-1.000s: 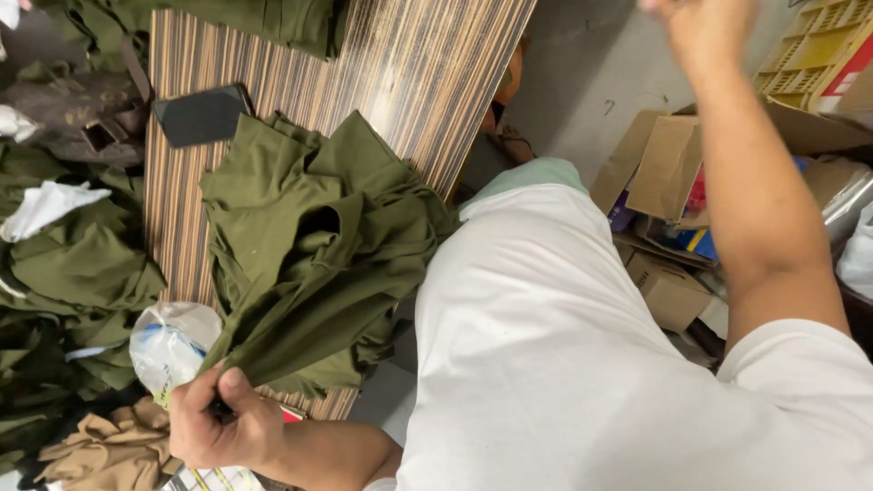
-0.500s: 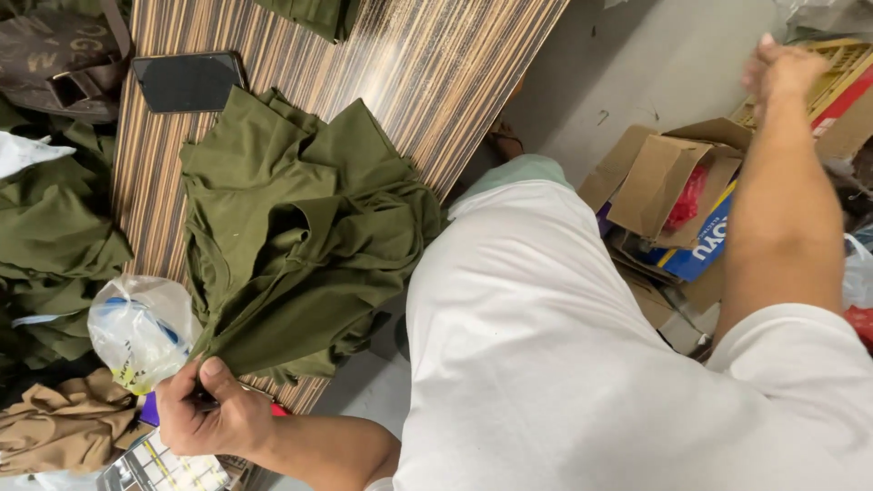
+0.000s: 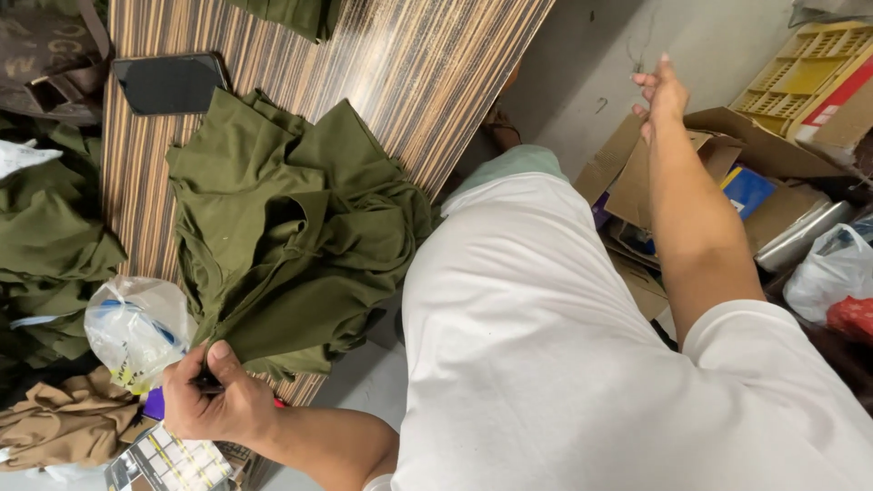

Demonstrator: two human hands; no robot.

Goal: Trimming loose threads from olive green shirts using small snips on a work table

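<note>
Green cloth (image 3: pixel 291 236) is lying in a crumpled heap on the striped table (image 3: pixel 382 64), close to the table's edge and right in front of the person. The left hand (image 3: pixel 214 405) is curling tight around something small and dark, with a bit of red poking out beside it. I cannot tell what that small thing is. This hand is touching the near corner of the cloth. The right hand (image 3: pixel 659 91) is reaching far out to the side, over an open cardboard box (image 3: pixel 691 150). Its fingers are pinching together, and a very thin thread seems to be hanging up from them, but it is too fine to be sure.

To do this well, I think the pinching fingers should be keeping a soft, steady grip.

A clear plastic bag (image 3: pixel 136 332) is sitting just beside the left hand. A black phone (image 3: pixel 168 84) is lying further up the table. More green clothes (image 3: pixel 50 245) are piling up on the far side, and a tan cloth (image 3: pixel 68 423) is bunching below the bag, crowding that hand.
</note>
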